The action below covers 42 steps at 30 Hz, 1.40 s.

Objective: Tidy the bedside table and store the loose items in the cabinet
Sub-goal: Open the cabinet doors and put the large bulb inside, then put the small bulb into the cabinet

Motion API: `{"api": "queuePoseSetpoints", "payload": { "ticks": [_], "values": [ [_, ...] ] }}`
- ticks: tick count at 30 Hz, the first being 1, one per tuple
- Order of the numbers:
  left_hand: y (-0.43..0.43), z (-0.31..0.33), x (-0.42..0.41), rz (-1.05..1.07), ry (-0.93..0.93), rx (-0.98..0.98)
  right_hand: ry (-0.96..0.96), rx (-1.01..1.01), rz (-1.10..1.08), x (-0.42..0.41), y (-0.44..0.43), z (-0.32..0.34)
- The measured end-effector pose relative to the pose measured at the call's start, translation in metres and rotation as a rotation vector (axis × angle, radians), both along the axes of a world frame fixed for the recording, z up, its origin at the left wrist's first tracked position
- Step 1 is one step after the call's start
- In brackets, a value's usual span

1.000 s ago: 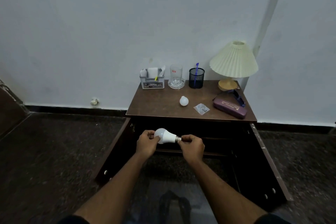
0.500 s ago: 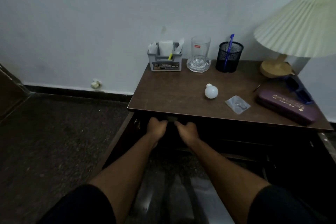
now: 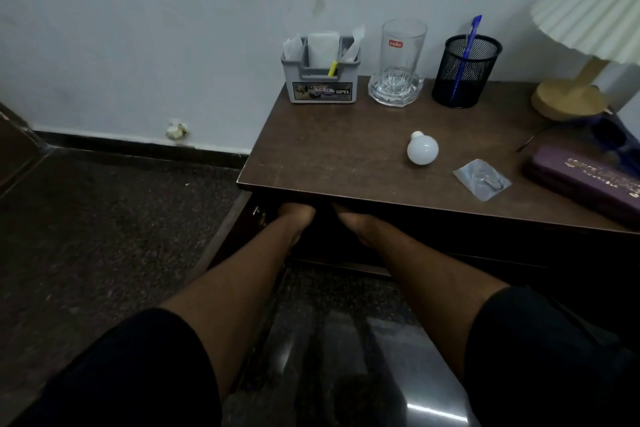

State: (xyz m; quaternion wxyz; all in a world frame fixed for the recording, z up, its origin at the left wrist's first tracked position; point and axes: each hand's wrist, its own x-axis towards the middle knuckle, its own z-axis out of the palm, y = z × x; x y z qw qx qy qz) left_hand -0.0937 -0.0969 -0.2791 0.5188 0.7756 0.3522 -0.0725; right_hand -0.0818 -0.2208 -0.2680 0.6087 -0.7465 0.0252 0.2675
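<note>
Reaching deeper than a moment ago: left hand [image 3: 297,216] and right hand [image 3: 350,218] slip under the counter [image 3: 329,163] edge into the cabinet [image 3: 467,250], fingers hidden, grip unclear. Small bulb [image 3: 422,150] lies on the counter.

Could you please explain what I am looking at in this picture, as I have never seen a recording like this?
There is no machine here: a person wears a camera on the head, looking forward and down, so you see their own forearms. Both reach into the open cabinet under the table. The left hand and right hand are mostly hidden beneath its edge, so whether they hold anything cannot be told. On the table lie a bulb, a small plastic bag and a purple case. At the back stand a grey organiser, a glass, a mesh cup with a pen, and a lamp.
</note>
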Motion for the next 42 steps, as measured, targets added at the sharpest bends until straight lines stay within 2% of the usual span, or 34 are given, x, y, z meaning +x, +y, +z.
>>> {"api": "queuePoseSetpoints", "payload": {
  "ticks": [5, 10, 13, 16, 19, 23, 26, 30, 35, 42],
  "values": [
    [-0.015, 0.010, -0.016, 0.066, -0.070, 0.070, 0.004, 0.093, -0.038, -0.012, -0.014, 0.005],
    [-0.024, 0.026, -0.040, 0.091, -0.099, 0.054, 0.073, -0.032, -0.150, -0.027, -0.029, 0.009],
    [-0.033, 0.042, -0.059, 0.072, -0.139, 0.075, -0.056, -0.020, -0.126, -0.043, -0.037, 0.016],
    [-0.045, 0.054, -0.083, 0.007, -0.175, 0.104, -0.181, -0.082, 0.001, -0.065, -0.050, 0.029],
    [-0.057, 0.066, -0.106, -0.044, -0.246, 0.183, -0.250, -0.099, 0.045, -0.081, -0.069, 0.045],
    [-0.077, 0.093, -0.122, -0.090, -0.377, 0.256, -0.322, -0.054, 0.004, -0.097, -0.098, 0.076],
    [-0.094, 0.121, -0.118, -0.100, -0.497, 0.233, -0.387, -0.051, -0.045, -0.102, -0.116, 0.099],
    [-0.113, 0.153, -0.094, -0.117, -0.610, 0.184, -0.509, -0.098, -0.234, -0.095, -0.132, 0.122],
    [-0.126, 0.156, -0.046, -0.163, -0.524, 0.149, -0.660, -0.310, -0.424, -0.067, -0.139, 0.133],
    [-0.134, 0.150, 0.008, -0.275, -0.387, 0.092, -0.670, -0.407, -0.393, -0.033, -0.127, 0.126]
  ]
}}
